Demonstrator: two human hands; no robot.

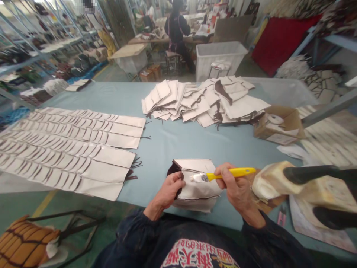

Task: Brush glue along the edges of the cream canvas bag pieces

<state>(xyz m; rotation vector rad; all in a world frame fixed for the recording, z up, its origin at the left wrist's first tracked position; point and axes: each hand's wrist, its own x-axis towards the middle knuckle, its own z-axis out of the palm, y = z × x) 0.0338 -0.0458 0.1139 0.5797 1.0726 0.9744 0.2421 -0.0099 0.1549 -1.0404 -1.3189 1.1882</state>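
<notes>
In front of me on the table lies a cream fabric pouch [199,190] with dark seams and a dark brown lining showing at its left end. My left hand [170,190] pinches the pouch's edge at that end, thumb against fingers. A yellow-handled paintbrush [234,172] is in my right hand [233,188], held level above the pouch with its tip toward the left. White stuff coats the bristles. Whether the bristles touch the fabric I cannot tell.
Overlapping rows of cream pieces [106,156] cover the table's left, and a loose heap [200,100] lies at the back. To the right stand a cardboard box [280,124], glue-stained containers [279,182] with black handles, and a small pink-handled tool [281,216]. A person [178,31] sits beyond.
</notes>
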